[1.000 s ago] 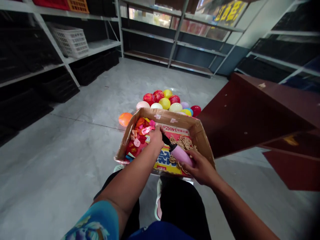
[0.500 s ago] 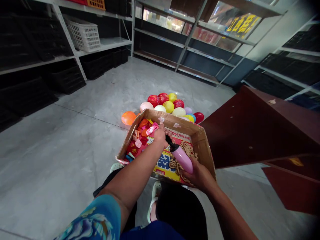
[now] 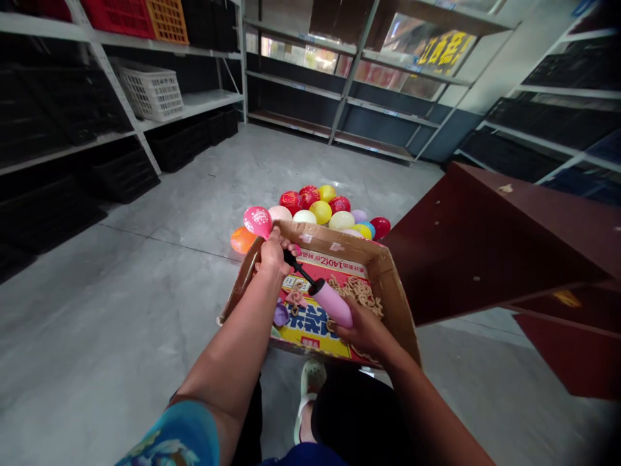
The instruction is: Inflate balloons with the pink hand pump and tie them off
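Note:
My left hand [image 3: 274, 254] is closed round the neck of a partly inflated pink balloon [image 3: 257, 222] and the black nozzle end of a hand pump. A black rod shows between that end and the pump's pink barrel [image 3: 334, 307]. My right hand [image 3: 363, 329] is wrapped round the barrel's near end. Both hands are over an open cardboard box [image 3: 395, 285]. Inside it, tan coiled strands [image 3: 356, 291] lie on the right, and a limp purple balloon [image 3: 281, 314] and a limp pink one lie on the left, partly behind my left arm.
Several inflated balloons [image 3: 321, 212] rest on the grey floor beyond the box. A dark red wooden piece of furniture [image 3: 466, 252] stands close on the right. Metal shelves [image 3: 349, 103] line the far wall. Crates, one a white basket [image 3: 158, 94], fill the left shelves.
The pink balloon has swollen from limp to round. My left hand has moved left and up, and the pump's black rod now shows drawn out of the barrel. The view has shifted slightly.

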